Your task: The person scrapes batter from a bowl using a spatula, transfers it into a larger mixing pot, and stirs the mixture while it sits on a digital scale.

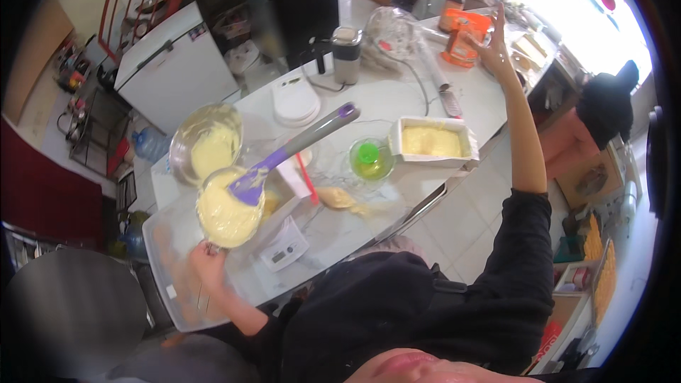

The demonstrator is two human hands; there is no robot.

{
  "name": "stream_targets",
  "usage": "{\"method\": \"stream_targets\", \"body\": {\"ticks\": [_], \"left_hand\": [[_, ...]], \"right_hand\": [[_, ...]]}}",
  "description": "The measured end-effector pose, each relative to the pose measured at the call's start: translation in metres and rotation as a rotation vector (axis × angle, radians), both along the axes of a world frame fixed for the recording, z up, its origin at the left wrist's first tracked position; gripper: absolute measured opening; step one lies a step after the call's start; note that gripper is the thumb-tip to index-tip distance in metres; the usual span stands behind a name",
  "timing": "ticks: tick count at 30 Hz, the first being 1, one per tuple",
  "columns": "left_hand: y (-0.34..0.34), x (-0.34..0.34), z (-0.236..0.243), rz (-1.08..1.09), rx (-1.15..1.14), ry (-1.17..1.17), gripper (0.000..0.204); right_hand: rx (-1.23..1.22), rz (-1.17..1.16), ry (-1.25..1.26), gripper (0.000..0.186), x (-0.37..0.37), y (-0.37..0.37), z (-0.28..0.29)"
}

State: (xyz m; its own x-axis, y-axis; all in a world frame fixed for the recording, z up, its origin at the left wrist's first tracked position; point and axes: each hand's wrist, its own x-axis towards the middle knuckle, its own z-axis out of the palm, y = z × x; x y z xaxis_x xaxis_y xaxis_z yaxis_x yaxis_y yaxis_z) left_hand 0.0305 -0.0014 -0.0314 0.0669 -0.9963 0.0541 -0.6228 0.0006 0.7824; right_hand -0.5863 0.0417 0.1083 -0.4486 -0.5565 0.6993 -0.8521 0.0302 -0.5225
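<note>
The left hand [208,264] is closed on the handle end of a pan [225,246], which sits just beyond that grip, full of pale batter [221,214], with a purple spatula [301,142] leaning out of it to the right. Farther beyond the same grip is a bowl [183,145], and near its right a scale [284,245]. The right hand [493,50] has its fingers spread wide at an orange packet [462,48] just to their left, though I cannot tell if they touch.

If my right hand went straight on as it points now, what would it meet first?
The right hand would probably meet the orange, soft-looking packet first; depth is unclear, and they may already touch.
</note>
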Motion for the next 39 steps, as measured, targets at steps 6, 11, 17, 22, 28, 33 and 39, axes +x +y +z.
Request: {"method": "stream_targets", "body": {"ticks": [6, 11, 17, 22, 28, 33, 39], "left_hand": [[0.002, -0.005, 0.002, -0.030, -0.086, -0.009, 0.026], [-0.002, -0.007, 0.006, 0.075, -0.026, -0.177, 0.023], [0.005, -0.009, 0.013, 0.131, 0.060, -0.217, 0.022], [-0.001, 0.004, -0.008, 0.129, 0.008, -0.138, 0.021], [0.001, -0.005, 0.005, 0.118, 0.027, -0.173, 0.021], [0.004, -0.009, 0.009, 0.129, 0.054, -0.182, 0.023], [0.004, -0.007, 0.008, 0.114, 0.037, -0.193, 0.024]], "right_hand": [[0.035, 0.315, 0.255, 0.107, 0.144, -0.028, -0.034], [0.309, 0.566, 0.150, 0.105, 0.174, -0.042, -0.091], [0.711, 0.748, 0.003, 0.103, 0.204, -0.033, -0.126], [1.002, 1.253, -0.011, 0.112, 0.250, -0.011, -0.073], [0.125, 1.795, -1.132, 0.136, 0.289, 0.002, -0.063], [-0.024, 1.868, -1.247, 0.133, 0.284, -0.007, -0.052], [-0.088, 1.731, -1.329, 0.124, 0.261, 0.001, -0.047]]}}
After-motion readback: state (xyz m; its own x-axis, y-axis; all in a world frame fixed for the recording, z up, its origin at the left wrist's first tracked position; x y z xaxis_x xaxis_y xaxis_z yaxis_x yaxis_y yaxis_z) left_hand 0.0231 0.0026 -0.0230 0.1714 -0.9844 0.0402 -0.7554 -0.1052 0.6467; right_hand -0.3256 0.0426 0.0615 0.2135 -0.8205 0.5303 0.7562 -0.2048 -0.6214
